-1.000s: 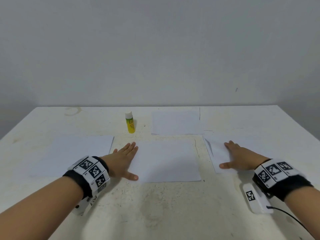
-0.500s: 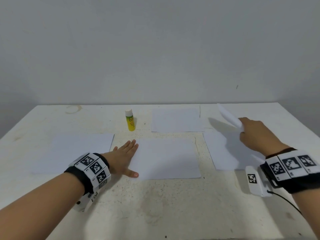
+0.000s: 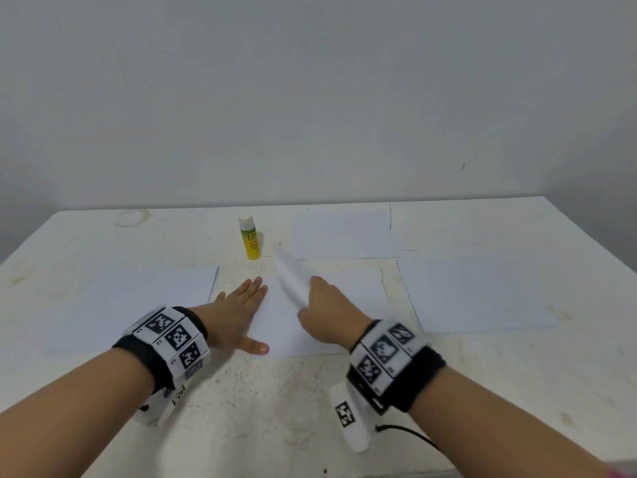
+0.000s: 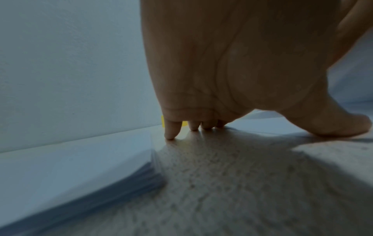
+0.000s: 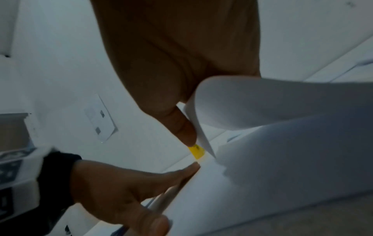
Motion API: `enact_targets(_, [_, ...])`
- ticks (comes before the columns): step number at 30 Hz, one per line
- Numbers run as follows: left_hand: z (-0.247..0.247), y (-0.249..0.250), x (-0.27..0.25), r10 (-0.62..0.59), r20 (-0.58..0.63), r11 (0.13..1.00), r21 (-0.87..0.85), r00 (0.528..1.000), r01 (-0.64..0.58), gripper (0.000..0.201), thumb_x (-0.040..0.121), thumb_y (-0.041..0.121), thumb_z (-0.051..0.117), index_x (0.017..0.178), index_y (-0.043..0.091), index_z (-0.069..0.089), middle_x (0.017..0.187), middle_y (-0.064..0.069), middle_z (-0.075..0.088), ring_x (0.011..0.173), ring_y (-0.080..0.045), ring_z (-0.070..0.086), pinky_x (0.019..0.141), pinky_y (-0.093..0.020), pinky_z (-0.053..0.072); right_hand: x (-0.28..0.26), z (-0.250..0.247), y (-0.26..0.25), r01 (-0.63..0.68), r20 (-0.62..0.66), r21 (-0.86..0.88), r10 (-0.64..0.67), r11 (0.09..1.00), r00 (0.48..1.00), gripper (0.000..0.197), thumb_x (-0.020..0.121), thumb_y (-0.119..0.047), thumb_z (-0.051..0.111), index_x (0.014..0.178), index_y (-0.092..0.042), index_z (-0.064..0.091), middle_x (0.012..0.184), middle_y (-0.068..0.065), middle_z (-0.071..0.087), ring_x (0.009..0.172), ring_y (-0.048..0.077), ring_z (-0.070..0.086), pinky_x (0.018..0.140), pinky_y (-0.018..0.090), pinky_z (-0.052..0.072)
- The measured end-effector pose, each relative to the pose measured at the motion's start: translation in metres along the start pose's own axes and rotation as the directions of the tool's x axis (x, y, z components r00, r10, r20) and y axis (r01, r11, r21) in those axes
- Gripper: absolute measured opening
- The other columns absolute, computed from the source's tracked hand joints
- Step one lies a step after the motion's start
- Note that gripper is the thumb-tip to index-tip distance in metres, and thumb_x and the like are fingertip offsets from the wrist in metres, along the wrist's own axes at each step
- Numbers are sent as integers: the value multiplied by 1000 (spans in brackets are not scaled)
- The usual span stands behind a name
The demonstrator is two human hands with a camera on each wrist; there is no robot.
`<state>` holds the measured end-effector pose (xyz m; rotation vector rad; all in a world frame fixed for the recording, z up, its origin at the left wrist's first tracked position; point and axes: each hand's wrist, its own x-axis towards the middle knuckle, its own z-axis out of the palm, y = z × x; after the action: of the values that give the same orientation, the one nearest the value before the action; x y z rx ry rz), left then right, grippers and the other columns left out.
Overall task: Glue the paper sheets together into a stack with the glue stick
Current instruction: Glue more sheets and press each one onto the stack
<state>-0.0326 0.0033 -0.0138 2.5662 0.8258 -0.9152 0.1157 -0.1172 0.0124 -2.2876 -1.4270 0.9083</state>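
We find the glue stick (image 3: 250,238) standing upright on the table (image 3: 310,408), long axis vertical, white cap uppermost, yellow body below. It sits toward the far edge, left of centre, beyond the left hand's fingertips and apart from them.

The right hand (image 3: 327,310) pinches a curled sheet (image 3: 291,282) between thumb and fingers; in the right wrist view the sheet bows into a loop beside the thumb (image 5: 181,126). The sheet is raised above the centre sheet (image 3: 348,305), its free end pointing away toward the glue stick.

The left hand (image 3: 238,315) lies flat, fingers straight and together, thumb spread. It grasps nothing. The thumb and the inner side of the hand rest on the centre sheet's left edge; in the left wrist view the other fingertips (image 4: 170,134) touch the bare table.

We count five lots of paper: the held sheet, the centre sheet, the far sheet (image 3: 344,234), the right sheet (image 3: 479,294) and a left pile (image 3: 138,305), which the left wrist view shows as several layers. One glue stick. Two hands, each with a marker band at the wrist.
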Motion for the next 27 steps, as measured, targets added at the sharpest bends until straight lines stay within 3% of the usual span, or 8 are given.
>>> enact_targets(8, [3,-5,4,40,-15,999,-31,999,-40,153,31,104,15,147,13,-28,154,-3,-32,143,-19,-26,117,-51,0,19,30,-18,-95,-17,-2,95,995,995,49,95,-24,49,136,-5,30,139,13,36,134,29,29,109,48,30])
enact_targets(13, [4,-6,5,53,-20,998,-29,998,-54,153,30,106,12,146,15,-29,154,-2,-33,143,-20,-27,116,-52,1,17,37,-19,-117,22,-41,118,992,993,65,95,-27,48,147,-5,16,154,14,18,144,30,10,115,54,18])
enact_targets(27, [4,-7,5,47,-9,998,-32,999,-47,150,35,104,15,145,12,-31,152,-3,-37,142,-18,-29,117,-49,-2,12,31,-16,-133,31,-22,134,991,991,67,96,-28,47,149,-5,12,157,14,10,146,30,2,116,54,14])
